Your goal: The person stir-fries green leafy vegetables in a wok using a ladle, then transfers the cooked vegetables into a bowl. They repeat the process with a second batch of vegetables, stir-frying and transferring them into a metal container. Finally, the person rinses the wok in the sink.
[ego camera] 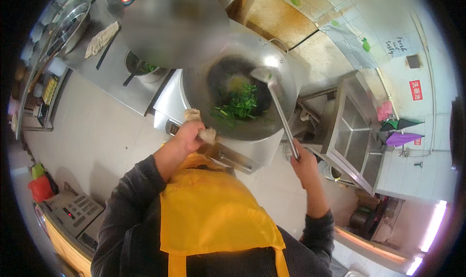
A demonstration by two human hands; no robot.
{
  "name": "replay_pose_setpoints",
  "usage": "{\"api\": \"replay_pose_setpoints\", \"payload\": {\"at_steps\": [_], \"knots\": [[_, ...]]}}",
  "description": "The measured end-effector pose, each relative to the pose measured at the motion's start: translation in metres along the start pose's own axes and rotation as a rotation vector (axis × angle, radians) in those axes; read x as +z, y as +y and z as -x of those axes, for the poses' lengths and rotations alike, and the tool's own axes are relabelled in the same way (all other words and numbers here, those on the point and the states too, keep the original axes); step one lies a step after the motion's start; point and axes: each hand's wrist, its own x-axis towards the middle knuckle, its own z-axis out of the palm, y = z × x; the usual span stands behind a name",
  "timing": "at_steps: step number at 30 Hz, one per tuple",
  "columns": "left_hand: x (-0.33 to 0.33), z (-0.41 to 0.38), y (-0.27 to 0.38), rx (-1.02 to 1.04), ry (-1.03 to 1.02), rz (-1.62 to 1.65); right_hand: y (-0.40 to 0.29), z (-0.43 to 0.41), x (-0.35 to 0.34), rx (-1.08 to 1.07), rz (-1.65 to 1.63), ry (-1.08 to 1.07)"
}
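Chopped green leafy vegetables lie heaped in the bottom of a large metal wok. My right hand is closed around the handle end of a long metal wok spatula. The spatula's blade rests on the far right inner side of the wok, with a bit of green on it. At the near left rim, my left hand grips a beige cloth bunched about the wok's edge. Whether a wok handle lies under the cloth is hidden.
Left of the wok, a steel counter bears a pot with greens and a black-handled utensil, a crumpled cloth and a dark stick. Far left stands a large metal basin. A steel sink is to the right. A blurred oval hides the area behind.
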Motion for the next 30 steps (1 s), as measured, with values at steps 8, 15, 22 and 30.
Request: {"api": "replay_pose_setpoints", "payload": {"at_steps": [8,15,22,30], "knots": [[0.003,0.02,0.027,0.214,-0.014,-0.227,-0.043,0.023,0.02,0.125,-0.385,-0.073],[0.0,0.029,0.035,0.153,0.085,-0.534,-0.055,0.098,-0.07,0.087,0.265,-0.177],[-0.017,0.014,0.03,0.085,-0.052,-0.485,-0.121,0.132,-0.041,0.103,0.135,-0.276],[-0.017,0.024,0.049,-0.069,-0.23,-0.412,-0.158,0.154,-0.026,0.38,-0.372,-0.198]]}}
